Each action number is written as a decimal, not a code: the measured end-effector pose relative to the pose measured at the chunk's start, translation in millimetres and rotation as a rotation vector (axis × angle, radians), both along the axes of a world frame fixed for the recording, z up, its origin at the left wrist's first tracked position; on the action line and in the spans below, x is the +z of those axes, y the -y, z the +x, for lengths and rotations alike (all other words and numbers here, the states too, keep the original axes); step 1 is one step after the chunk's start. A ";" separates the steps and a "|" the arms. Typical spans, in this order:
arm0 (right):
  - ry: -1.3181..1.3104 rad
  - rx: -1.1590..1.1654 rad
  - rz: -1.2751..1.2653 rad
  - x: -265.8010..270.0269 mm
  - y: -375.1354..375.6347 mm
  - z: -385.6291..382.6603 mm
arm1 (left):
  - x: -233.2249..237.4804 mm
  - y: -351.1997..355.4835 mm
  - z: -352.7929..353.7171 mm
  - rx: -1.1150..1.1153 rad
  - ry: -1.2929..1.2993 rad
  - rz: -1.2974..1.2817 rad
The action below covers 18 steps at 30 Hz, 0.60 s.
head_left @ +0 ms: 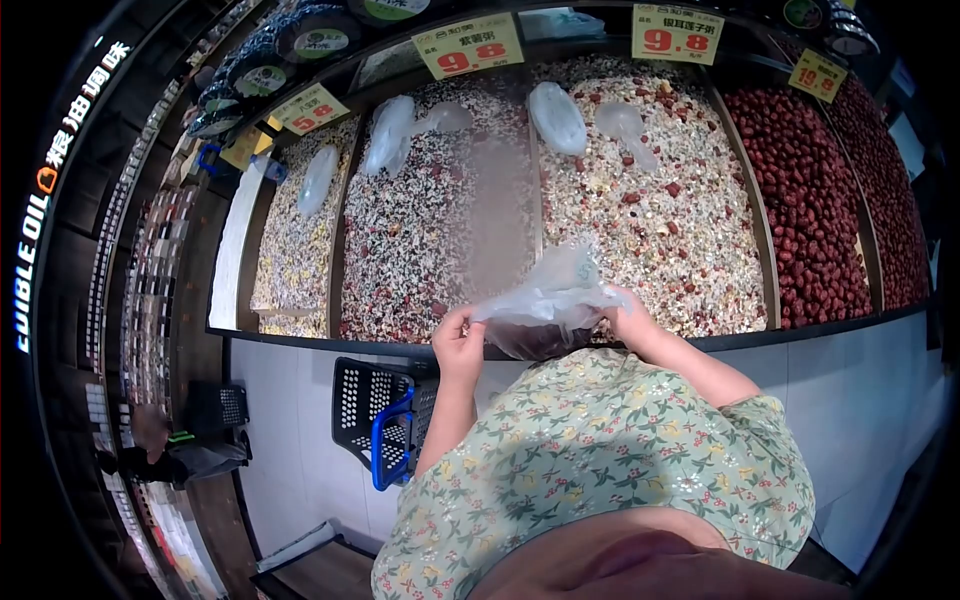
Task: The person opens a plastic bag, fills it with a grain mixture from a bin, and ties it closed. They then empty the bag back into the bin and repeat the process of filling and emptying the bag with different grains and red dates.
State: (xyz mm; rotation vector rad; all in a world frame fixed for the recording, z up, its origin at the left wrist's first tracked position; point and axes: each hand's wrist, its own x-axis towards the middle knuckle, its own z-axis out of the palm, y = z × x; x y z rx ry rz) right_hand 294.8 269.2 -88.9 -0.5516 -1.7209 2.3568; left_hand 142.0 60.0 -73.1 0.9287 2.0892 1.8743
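A clear plastic bag (545, 300) with dark contents at its bottom hangs between my two hands, at the front edge of the grain bins. My left hand (460, 338) pinches the bag's left side near its top. On the other side, my right hand (624, 315) grips the bag's right edge, fingers closed on the plastic. Behind the bag lie a bin of dark mixed grains (410, 240) and a bin of pale mixed grains (660, 240). Scoops (622, 125) and bagged scoop-like objects (558, 118) rest on the grains.
Red dates (800, 200) fill the bins at the right. Price signs (467, 45) stand along the back. A black basket with a blue handle (375, 415) is on the floor at my left. Farther left, a person (165, 460) is near the shelves.
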 end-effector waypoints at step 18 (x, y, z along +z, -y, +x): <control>0.069 -0.387 -0.080 -10.2 -51.0 16.4 | 11.9 -1.4 -6.2 0.082 0.164 0.107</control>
